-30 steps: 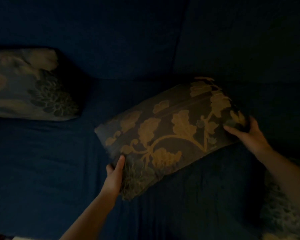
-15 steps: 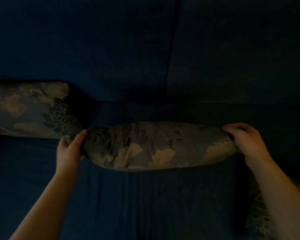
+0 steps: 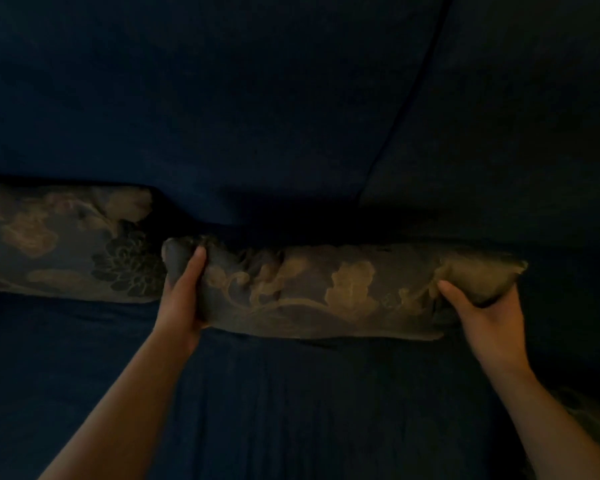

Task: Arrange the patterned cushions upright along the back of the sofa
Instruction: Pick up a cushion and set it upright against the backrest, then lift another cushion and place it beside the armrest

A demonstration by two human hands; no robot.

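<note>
A dark cushion with a gold leaf pattern (image 3: pixel 326 292) stands on its long edge across the middle of the dark blue sofa, close to the backrest (image 3: pixel 257 116). My left hand (image 3: pixel 184 296) grips its left end, thumb on top. My right hand (image 3: pixel 489 317) holds its right end from below and in front. A second patterned cushion (image 3: pixel 63 244) leans against the backrest at the left, its right edge just beside the held cushion's left corner.
The blue seat (image 3: pixel 291 393) stretches toward me between my forearms. A seam (image 3: pixel 406 112) splits the backrest into two panels. Part of another patterned cushion (image 3: pixel 589 414) shows at the lower right edge, behind my right forearm.
The cushion has turned from lying tilted and flat to standing on its edge, and has moved back toward the backrest. Both hands shifted with it, keeping hold of its ends.
</note>
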